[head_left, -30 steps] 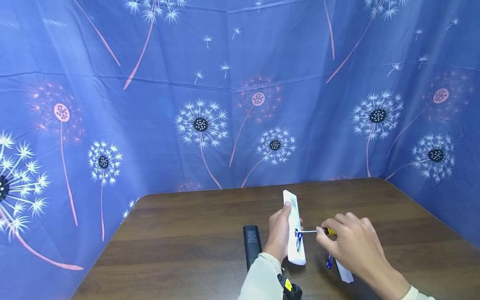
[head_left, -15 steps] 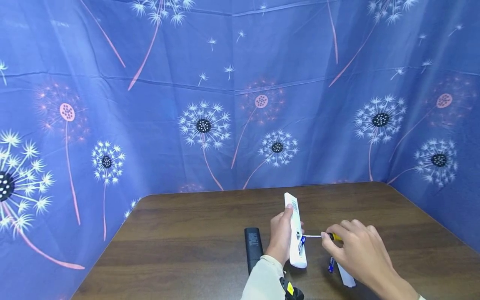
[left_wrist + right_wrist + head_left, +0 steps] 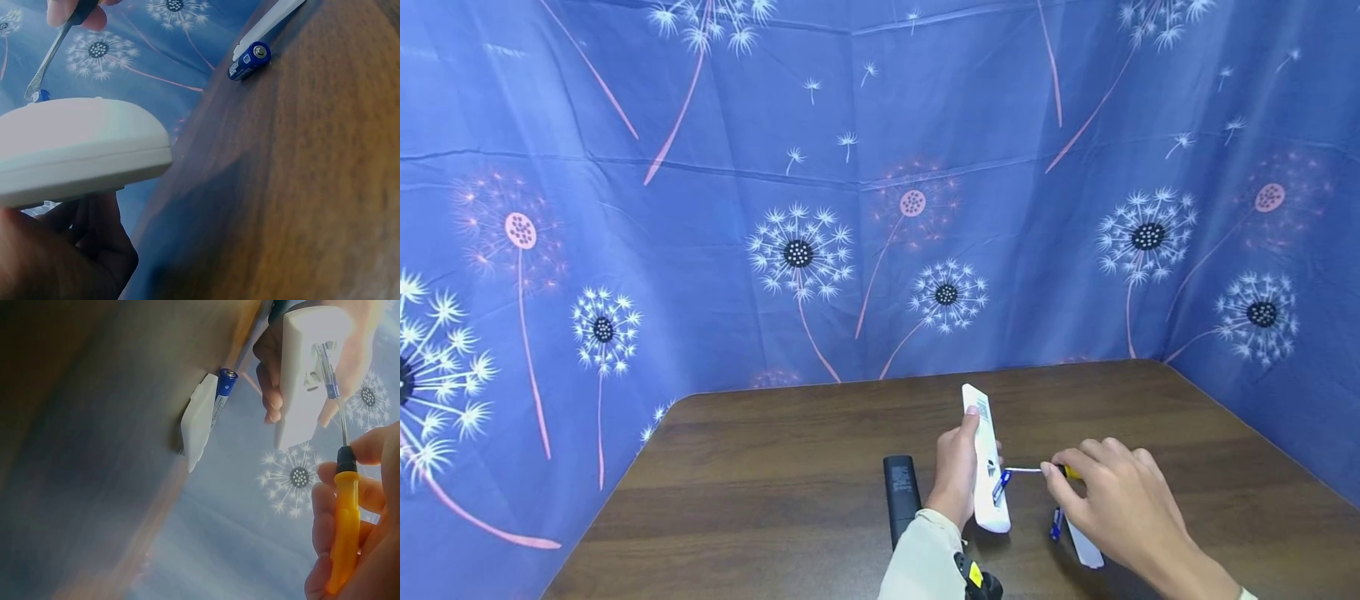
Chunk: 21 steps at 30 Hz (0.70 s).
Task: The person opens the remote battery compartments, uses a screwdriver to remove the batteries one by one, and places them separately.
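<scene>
My left hand grips a white remote control, its open battery compartment turned up and toward the right. One blue battery lies tilted in that compartment, its upper end raised out of it. My right hand holds a screwdriver with a yellow handle and black collar. The screwdriver's metal tip meets the battery's raised end. Below the right hand, a second blue battery lies on the table beside the white battery cover.
A black remote control lies on the brown wooden table, left of my left hand and partly hidden by the sleeve. Behind the table hangs a blue cloth with dandelion prints.
The battery's upper end has come up out of the compartment, tilting to the right. The screwdriver and right hand have shifted slightly right. My left hand keeps its grip on the white remote control.
</scene>
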Each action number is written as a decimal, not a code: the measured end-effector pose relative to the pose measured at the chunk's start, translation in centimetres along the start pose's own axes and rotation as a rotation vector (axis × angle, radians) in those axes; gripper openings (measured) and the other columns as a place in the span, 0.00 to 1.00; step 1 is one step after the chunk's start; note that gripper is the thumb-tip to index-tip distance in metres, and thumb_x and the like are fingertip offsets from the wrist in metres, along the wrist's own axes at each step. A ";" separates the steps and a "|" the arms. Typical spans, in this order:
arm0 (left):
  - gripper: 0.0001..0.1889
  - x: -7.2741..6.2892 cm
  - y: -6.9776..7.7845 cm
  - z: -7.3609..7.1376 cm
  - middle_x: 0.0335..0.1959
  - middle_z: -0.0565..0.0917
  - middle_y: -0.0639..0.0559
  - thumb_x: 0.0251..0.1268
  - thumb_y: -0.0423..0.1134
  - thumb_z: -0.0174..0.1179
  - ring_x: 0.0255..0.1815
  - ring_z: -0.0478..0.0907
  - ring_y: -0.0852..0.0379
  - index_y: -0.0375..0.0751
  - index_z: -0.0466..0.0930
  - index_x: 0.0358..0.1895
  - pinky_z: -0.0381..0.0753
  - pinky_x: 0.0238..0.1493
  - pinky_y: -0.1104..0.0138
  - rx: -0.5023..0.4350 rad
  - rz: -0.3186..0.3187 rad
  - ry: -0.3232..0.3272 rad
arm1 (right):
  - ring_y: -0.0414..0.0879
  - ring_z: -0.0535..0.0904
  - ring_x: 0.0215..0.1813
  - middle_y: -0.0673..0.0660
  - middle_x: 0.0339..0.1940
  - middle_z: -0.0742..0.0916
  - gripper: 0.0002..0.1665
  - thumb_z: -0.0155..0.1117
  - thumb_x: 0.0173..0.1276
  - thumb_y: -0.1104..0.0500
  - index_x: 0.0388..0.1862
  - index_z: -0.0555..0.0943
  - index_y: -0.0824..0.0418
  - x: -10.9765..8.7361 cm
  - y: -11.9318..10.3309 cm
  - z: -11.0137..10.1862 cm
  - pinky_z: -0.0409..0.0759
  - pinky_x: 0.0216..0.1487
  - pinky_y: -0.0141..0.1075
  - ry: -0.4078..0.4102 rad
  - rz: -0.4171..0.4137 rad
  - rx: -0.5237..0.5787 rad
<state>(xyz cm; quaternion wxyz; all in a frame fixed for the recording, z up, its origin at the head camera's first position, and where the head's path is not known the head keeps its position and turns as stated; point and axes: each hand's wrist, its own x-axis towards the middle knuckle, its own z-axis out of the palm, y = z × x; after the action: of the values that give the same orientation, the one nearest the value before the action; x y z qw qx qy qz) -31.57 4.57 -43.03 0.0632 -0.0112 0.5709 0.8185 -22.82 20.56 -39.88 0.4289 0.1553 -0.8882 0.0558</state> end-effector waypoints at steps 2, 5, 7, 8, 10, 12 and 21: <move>0.30 0.1 0.1 0.0 0.36 0.83 0.40 0.73 0.60 0.53 0.31 0.81 0.51 0.33 0.77 0.56 0.76 0.31 0.64 -0.004 0.001 0.000 | 0.45 0.77 0.28 0.43 0.24 0.84 0.04 0.71 0.54 0.52 0.24 0.86 0.49 0.1 0.0 0.0 0.64 0.26 0.40 0.009 -0.009 0.003; 0.29 0.1 0.2 0.0 0.36 0.83 0.39 0.73 0.59 0.53 0.30 0.80 0.51 0.33 0.77 0.56 0.76 0.30 0.64 -0.011 0.001 -0.002 | 0.46 0.78 0.28 0.44 0.25 0.85 0.04 0.71 0.53 0.52 0.24 0.86 0.50 0.1 0.2 0.0 0.64 0.25 0.39 0.018 -0.019 0.005; 0.30 0.1 0.2 0.0 0.36 0.83 0.39 0.73 0.59 0.53 0.31 0.80 0.51 0.33 0.76 0.57 0.76 0.31 0.63 -0.013 -0.005 -0.005 | 0.46 0.78 0.28 0.44 0.25 0.85 0.04 0.71 0.53 0.52 0.25 0.86 0.49 0.1 0.3 0.0 0.64 0.25 0.39 0.012 -0.018 0.001; 0.30 0.1 0.2 0.0 0.36 0.82 0.39 0.73 0.59 0.53 0.31 0.79 0.51 0.33 0.75 0.58 0.75 0.31 0.63 -0.013 -0.008 -0.008 | 0.46 0.78 0.28 0.44 0.25 0.85 0.04 0.71 0.53 0.52 0.24 0.86 0.49 0.1 0.3 0.1 0.64 0.25 0.39 0.009 -0.017 -0.002; 0.30 0.1 0.1 0.0 0.36 0.82 0.40 0.73 0.59 0.53 0.31 0.79 0.50 0.33 0.75 0.57 0.75 0.31 0.63 -0.005 -0.010 -0.005 | 0.45 0.78 0.27 0.43 0.25 0.85 0.03 0.71 0.53 0.51 0.24 0.86 0.48 -0.1 0.4 0.2 0.64 0.24 0.39 0.000 -0.015 -0.008; 0.29 0.1 0.0 0.0 0.35 0.82 0.40 0.73 0.59 0.54 0.32 0.80 0.48 0.33 0.76 0.55 0.75 0.31 0.63 0.013 -0.009 0.004 | 0.44 0.77 0.27 0.42 0.25 0.85 0.03 0.72 0.53 0.51 0.24 0.86 0.47 -0.2 0.5 0.2 0.64 0.24 0.39 -0.016 -0.005 -0.011; 0.29 -0.2 0.1 0.0 0.36 0.81 0.43 0.70 0.62 0.55 0.35 0.79 0.48 0.36 0.77 0.51 0.72 0.36 0.61 0.092 -0.014 0.021 | 0.44 0.76 0.26 0.44 0.24 0.84 0.06 0.73 0.54 0.50 0.23 0.86 0.48 -0.2 0.7 0.0 0.63 0.23 0.37 -0.067 -0.008 -0.023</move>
<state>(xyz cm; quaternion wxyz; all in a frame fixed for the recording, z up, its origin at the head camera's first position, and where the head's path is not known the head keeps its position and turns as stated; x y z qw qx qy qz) -31.39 4.49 -42.96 0.0633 -0.0207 0.6085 0.7908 -22.94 21.28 -40.05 0.4010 0.1555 -0.9020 0.0385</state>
